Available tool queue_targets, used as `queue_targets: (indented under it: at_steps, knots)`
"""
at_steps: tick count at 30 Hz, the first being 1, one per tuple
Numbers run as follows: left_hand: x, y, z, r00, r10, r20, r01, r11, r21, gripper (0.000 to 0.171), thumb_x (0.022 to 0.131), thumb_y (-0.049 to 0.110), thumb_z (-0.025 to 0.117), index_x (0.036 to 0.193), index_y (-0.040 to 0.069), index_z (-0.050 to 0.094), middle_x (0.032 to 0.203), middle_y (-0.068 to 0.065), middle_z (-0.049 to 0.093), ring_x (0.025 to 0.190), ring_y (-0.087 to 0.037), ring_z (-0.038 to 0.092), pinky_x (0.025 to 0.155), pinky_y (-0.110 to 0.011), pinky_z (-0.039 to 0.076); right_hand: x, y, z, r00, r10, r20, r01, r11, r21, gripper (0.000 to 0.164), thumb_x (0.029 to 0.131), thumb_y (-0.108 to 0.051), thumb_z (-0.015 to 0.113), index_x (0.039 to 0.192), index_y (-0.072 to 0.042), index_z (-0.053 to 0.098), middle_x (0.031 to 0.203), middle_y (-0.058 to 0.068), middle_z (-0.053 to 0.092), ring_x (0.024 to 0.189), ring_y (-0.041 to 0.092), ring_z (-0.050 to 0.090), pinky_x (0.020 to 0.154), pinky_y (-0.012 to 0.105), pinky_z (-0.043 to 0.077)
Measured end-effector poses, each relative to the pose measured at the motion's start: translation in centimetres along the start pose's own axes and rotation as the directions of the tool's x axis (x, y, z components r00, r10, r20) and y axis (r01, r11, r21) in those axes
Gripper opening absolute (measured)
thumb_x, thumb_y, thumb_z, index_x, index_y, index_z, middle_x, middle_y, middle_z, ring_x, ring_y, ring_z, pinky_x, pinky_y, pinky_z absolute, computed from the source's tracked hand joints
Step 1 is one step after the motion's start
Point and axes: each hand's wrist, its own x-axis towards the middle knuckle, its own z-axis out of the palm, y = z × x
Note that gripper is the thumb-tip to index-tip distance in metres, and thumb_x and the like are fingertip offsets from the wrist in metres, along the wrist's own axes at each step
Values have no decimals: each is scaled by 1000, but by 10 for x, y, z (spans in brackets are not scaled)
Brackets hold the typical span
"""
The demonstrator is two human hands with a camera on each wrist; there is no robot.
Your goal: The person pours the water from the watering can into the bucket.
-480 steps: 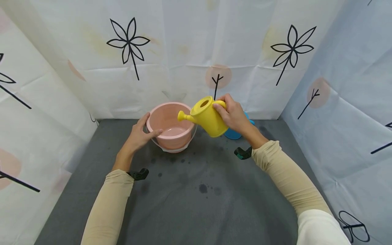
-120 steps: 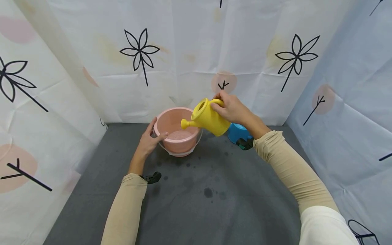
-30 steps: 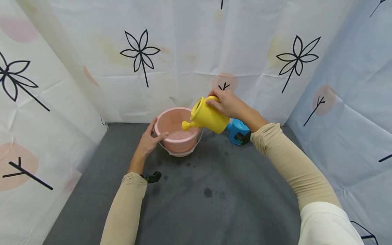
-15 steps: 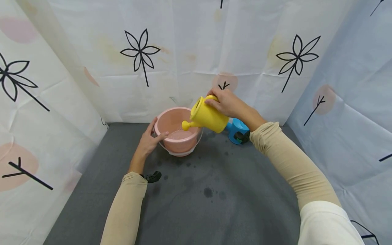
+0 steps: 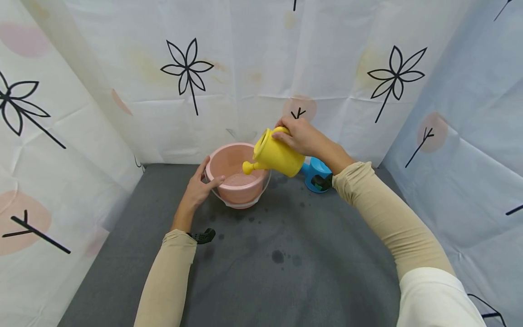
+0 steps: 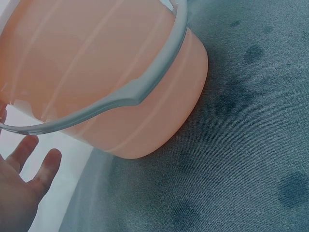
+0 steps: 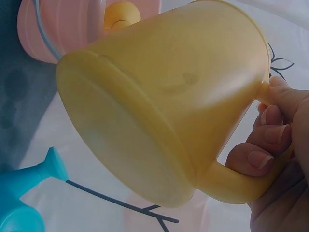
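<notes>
our right hand (image 5: 296, 134) grasps yellow watering can (image 5: 282, 156) by handle, tilted, spout (image 5: 248, 168) above pink bucket (image 5: 239, 195). our left hand (image 5: 198, 188) touches bucket rim, fingers unclenched. if we drift rightward, any water could miss, wet grey cloth (image 5: 302, 281).

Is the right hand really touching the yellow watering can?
Touching. The right wrist view shows it: the right hand is curled round the handle of the yellow watering can.
</notes>
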Motion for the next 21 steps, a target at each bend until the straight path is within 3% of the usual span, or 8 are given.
queue_targets:
  at_steps: [8, 21]
  knots:
    - [-2, 1, 1, 1000, 7, -10, -7, 1000, 18, 97, 86, 55, 75, 159, 53, 12, 171, -7, 20, 158, -32, 22, 122, -64, 27, 3, -1, 0, 1000, 18, 16, -18, 999, -40, 28, 105, -25, 57, 118, 0, 60, 104, 16, 68, 85, 28, 61, 82, 39, 55]
    - [1, 0, -2, 1000, 10, 6, -10, 1000, -6, 96, 87, 52, 76, 159, 53, 13, 172, -2, 17, 159, -31, 18, 123, -64, 25, 8, -1, 2, 1000, 26, 16, -25, 999, -42, 29, 105, -27, 59, 118, -1, 60, 105, 15, 68, 85, 27, 61, 82, 39, 55]
